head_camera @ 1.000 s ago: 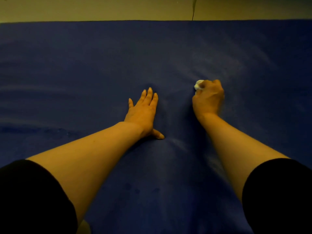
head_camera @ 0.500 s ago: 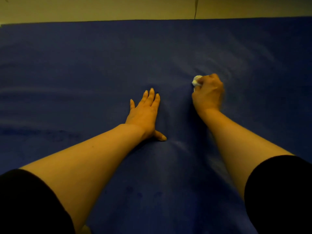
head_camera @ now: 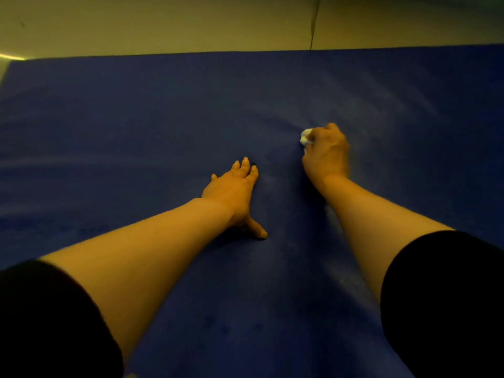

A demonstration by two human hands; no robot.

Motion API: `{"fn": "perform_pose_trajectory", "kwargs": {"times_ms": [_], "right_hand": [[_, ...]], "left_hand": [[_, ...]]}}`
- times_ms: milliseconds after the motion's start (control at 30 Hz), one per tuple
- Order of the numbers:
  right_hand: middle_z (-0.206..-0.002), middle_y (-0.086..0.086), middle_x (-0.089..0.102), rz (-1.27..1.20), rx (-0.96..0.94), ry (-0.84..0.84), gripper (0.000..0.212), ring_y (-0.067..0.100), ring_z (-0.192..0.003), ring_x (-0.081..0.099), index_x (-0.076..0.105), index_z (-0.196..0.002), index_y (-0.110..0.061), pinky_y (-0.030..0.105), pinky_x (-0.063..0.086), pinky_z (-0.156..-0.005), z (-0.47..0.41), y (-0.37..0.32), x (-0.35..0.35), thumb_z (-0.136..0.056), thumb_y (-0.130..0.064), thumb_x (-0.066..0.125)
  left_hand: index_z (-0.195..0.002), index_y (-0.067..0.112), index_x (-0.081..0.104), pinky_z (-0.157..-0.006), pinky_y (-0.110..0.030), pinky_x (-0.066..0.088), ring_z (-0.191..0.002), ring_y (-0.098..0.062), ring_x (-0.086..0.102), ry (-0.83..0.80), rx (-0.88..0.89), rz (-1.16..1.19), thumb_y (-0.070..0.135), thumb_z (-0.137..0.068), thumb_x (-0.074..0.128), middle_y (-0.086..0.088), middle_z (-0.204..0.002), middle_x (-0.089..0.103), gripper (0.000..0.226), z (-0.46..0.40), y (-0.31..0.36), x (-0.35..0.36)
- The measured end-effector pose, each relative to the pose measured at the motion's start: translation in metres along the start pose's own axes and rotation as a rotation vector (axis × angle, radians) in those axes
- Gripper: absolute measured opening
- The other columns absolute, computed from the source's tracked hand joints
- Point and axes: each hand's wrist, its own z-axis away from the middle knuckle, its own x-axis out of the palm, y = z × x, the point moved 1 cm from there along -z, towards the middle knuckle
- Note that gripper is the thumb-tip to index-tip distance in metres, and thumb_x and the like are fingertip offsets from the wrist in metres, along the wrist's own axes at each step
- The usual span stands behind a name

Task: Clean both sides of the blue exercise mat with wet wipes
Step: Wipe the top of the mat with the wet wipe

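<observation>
Flat, straight fingers (head_camera: 245, 166) of my left hand (head_camera: 231, 197) pressed the blue mat (head_camera: 136, 137); farther out, my right hand (head_camera: 326, 154) gripped a balled wet wipe (head_camera: 305, 136), seemingly touching the mat, unwiped blue stretching ahead toward the floor (head_camera: 163, 23).

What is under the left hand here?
The left hand rests flat on the blue mat, fingers straight. Only mat shows around it; the patch beneath the palm is covered, so nothing more can be told.

My left hand (head_camera: 231, 195) lies flat, palm down, fingers straight and thumb splayed toward me. My right hand (head_camera: 326, 154) is fisted (knuckles up) round a balled white wet wipe (head_camera: 305, 136). Both forearms reach forward, bare below black sleeves (head_camera: 447, 301).
</observation>
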Motion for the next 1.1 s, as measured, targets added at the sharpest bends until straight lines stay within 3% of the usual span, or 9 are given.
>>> {"fn": "perform_pose_trajectory", "kwargs": {"times_ms": [200,267,333,467,567,633,833,1000,1100], "right_hand": [[-0.128,0.014,0.044,0.068,-0.149,-0.153,0.028,0.031,-0.116,0.046,0.054,-0.118,-0.003,0.031,0.038,-0.093,0.027,-0.042,0.001,-0.092,-0.003,0.046],[-0.121,0.012,0.047,0.047,-0.192,-0.186,0.023,0.03,-0.109,0.05,0.057,-0.112,-0.005,0.032,0.04,-0.087,0.03,-0.047,0.007,-0.092,-0.004,0.047],[-0.113,0.011,0.052,-0.02,-0.195,-0.175,0.02,0.031,-0.101,0.054,0.061,-0.106,-0.008,0.036,0.046,-0.084,0.02,-0.038,0.009,-0.09,-0.004,0.052],[-0.111,0.012,0.054,-0.04,0.039,0.001,0.022,0.032,-0.098,0.056,0.064,-0.104,-0.007,0.035,0.047,-0.081,-0.018,-0.006,0.003,-0.086,-0.001,0.053],[-0.105,0.015,0.055,-0.054,0.153,0.148,0.015,0.035,-0.09,0.057,0.063,-0.092,-0.001,0.04,0.049,-0.077,-0.021,-0.015,0.01,-0.086,0.003,0.05],[-0.092,0.017,0.057,-0.087,0.032,0.208,0.01,0.037,-0.077,0.059,0.063,-0.082,-0.002,0.037,0.05,-0.066,-0.01,-0.037,0.024,-0.08,0.006,0.057],[-0.087,0.013,0.061,-0.106,-0.31,0.04,0.016,0.034,-0.072,0.061,0.066,-0.079,-0.004,0.035,0.054,-0.059,-0.018,-0.037,0.032,-0.069,0.009,0.064],[-0.104,0.014,0.055,-0.084,0.054,0.189,0.019,0.035,-0.087,0.058,0.066,-0.096,-0.004,0.038,0.048,-0.074,-0.047,-0.006,0.017,-0.085,0.001,0.051],[-0.099,0.015,0.057,-0.14,0.045,0.232,0.016,0.034,-0.08,0.059,0.066,-0.091,-0.004,0.036,0.048,-0.07,-0.032,-0.034,0.029,-0.082,0.002,0.054]], "left_hand": [[-0.137,0.017,0.048,-0.097,-0.039,0.047,-0.122,-0.026,0.051,-0.017,0.122,-0.374,0.057,-0.08,0.068,-0.005,-0.137,0.051,0.072,-0.015,-0.015,-0.079],[-0.14,0.014,0.042,-0.099,-0.039,0.046,-0.127,-0.028,0.047,0.067,0.101,-0.405,0.052,-0.08,0.071,-0.008,-0.142,0.044,0.076,-0.031,-0.022,-0.096],[-0.153,0.01,0.014,-0.112,-0.045,0.034,-0.144,-0.032,0.022,0.044,0.036,-0.346,0.057,-0.074,0.073,-0.013,-0.159,0.013,0.108,-0.047,-0.023,-0.095],[-0.15,0.013,-0.022,-0.115,-0.062,0.01,-0.146,-0.03,-0.019,0.034,0.035,-0.243,0.06,-0.068,0.075,-0.012,-0.156,-0.03,0.135,-0.067,-0.037,-0.07],[-0.151,0.014,-0.02,-0.115,-0.062,0.01,-0.146,-0.03,-0.019,0.072,0.071,-0.236,0.06,-0.066,0.077,-0.012,-0.156,-0.029,0.137,-0.066,-0.042,-0.065],[-0.151,0.014,-0.019,-0.116,-0.06,0.014,-0.147,-0.029,-0.016,0.091,0.063,-0.272,0.062,-0.065,0.077,-0.013,-0.157,-0.026,0.137,-0.068,-0.041,-0.066],[-0.152,0.017,-0.016,-0.114,-0.045,0.03,-0.149,-0.025,-0.007,0.121,0.073,-0.327,0.07,-0.062,0.073,-0.01,-0.159,-0.021,0.137,-0.067,-0.044,-0.071],[-0.154,0.016,-0.002,-0.116,-0.059,0.004,-0.147,-0.031,0.016,0.155,0.096,-0.503,0.082,-0.062,0.059,-0.015,-0.161,0.002,0.129,-0.073,-0.044,-0.08],[-0.152,0.02,0.017,-0.116,-0.056,0.005,-0.134,-0.027,0.039,0.253,0.116,-0.496,0.077,-0.077,0.047,-0.009,-0.154,0.03,0.098,-0.078,-0.047,-0.088]]}}
